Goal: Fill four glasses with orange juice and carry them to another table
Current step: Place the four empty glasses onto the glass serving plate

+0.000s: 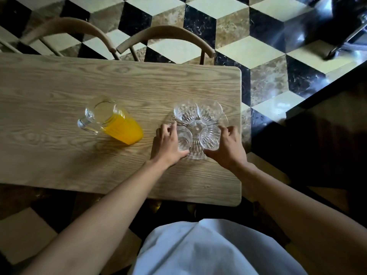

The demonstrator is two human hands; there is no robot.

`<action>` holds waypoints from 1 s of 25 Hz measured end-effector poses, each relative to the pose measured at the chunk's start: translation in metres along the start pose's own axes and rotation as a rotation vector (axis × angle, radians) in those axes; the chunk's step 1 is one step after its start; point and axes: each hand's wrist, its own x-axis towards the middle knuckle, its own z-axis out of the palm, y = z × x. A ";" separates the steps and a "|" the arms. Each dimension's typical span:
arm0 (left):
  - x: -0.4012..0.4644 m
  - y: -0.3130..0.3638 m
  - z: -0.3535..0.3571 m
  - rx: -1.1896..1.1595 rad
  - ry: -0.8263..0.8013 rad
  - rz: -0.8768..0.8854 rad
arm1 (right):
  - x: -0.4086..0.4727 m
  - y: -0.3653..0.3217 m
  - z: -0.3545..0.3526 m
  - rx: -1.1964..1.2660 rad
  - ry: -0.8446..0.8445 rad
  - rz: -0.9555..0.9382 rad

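left hand, right hand: both grip glass tray | four glasses empty | tray rim faint

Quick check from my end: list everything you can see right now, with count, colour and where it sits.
glasses: four, clear cut glass, empty, clustered on the tray near the table's right end.
tray: one, clear ribbed glass, under the glasses, on the table.
pitcher: one, clear glass with handle, holding orange juice, on the table left of the tray.
table: one, light wood grain, across the middle of the view.
chairs: two, light wood curved backs, at the table's far side.
floor: black, cream and brown cube-pattern tiles.
dark furniture: top right, blurred, cannot tell what.
white garment: on the person, bottom centre.
left hand: at the tray's left edge.
right hand: at the tray's right edge.
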 end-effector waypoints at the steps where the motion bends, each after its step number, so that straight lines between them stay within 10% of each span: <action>1: 0.002 0.000 0.003 -0.006 0.001 -0.002 | 0.003 0.001 0.001 0.000 0.000 0.006; 25: 0.028 -0.002 0.019 -0.094 0.044 0.075 | 0.019 -0.007 0.009 0.042 -0.016 0.036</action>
